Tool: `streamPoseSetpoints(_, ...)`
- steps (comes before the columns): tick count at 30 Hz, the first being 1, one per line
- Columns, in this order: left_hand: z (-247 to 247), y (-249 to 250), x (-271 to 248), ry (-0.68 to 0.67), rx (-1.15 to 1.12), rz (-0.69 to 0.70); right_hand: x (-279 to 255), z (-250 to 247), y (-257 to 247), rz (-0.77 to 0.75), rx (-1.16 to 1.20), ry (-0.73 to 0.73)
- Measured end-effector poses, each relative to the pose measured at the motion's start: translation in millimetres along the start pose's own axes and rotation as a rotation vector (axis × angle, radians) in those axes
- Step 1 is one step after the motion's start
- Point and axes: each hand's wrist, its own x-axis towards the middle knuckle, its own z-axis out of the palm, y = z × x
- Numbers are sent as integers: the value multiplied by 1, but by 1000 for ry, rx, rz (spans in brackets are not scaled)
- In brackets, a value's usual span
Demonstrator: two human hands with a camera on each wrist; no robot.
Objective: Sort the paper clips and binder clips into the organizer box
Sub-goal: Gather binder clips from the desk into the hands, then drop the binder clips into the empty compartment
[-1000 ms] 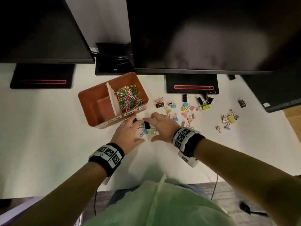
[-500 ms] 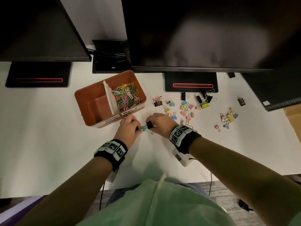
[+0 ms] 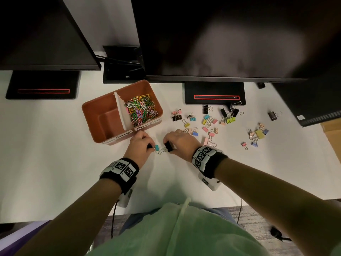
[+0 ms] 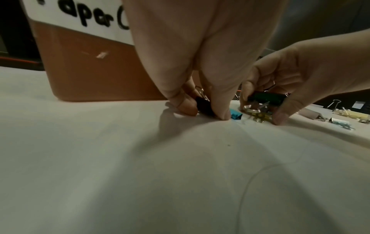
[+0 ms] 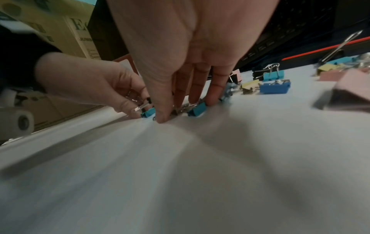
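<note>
While your left hand (image 3: 140,147) pinches a black clip (image 4: 204,105), your right hand (image 3: 181,143) pinches another black clip (image 3: 168,146); a teal clip (image 3: 157,147) lies between. Box (image 3: 96,124) label reads "aper".

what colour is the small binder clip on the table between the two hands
Teal blue; the small binder clip shows best in the head view.

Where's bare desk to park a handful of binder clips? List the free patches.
Free: the white desk left of the organizer box, and the strip between both forearms and the near edge. The box's left compartment is empty too. Crowded: right of the right hand, where loose binder clips scatter toward the monitor base.
</note>
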Motion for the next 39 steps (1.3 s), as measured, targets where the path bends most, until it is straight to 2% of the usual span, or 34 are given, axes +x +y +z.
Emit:
streamPoseSetpoints(8,1,-6,-7,-22,129,-55,6,-5,3,35,30,-46)
streamPoseSetpoints(16,1,-4,-16,-24,188,-67,1,-4,10,83,181,-33)
streamPoseSetpoints(23,-1,-6,-14,-116,230,-105,3,-5,9,115,226,-33)
streamPoseSetpoints(28,-4,-9,-16,-143,197,-64,3,-5,8,101,197,-31)
streamPoseSetpoints(33,-18,-6,-23,-135,50,-7,0,-7,4,68,186,-35)
streamPoseSetpoints(36,-41,11,-33,-136,-49,79,-3,-14,-5,21,186,-50)
streamPoseSetpoints(39,-81,23,-43,-46,-92,141,-4,-28,-26,-53,174,-16)
